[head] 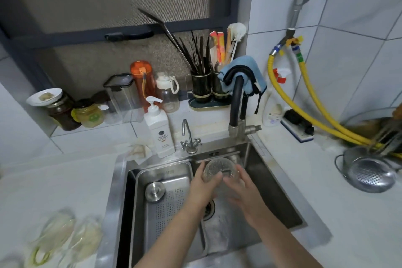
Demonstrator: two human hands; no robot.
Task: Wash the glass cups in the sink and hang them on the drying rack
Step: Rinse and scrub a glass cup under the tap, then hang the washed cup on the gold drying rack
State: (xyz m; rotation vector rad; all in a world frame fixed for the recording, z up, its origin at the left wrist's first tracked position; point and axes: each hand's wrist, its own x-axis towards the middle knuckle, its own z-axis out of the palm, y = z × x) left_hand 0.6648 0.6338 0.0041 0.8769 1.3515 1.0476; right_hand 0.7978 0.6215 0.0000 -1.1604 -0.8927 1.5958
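Note:
A clear textured glass cup (218, 168) lies on its side between my hands, its base facing me, over the steel sink (269, 183). My left hand (203, 183) grips its left side with the thumb across the bottom. My right hand (241, 187) cups its right side and underside. The cup sits just below the black faucet (237, 102), above the round drain (208, 208). No drying rack with hanging cups is visible.
A perforated steel tray with a round lid (154, 189) fills the sink's left half. A soap pump bottle (159, 130) and small tap (188, 137) stand behind it. A metal colander (367, 173) sits right; blurred glassware (65, 235) lies on the left counter.

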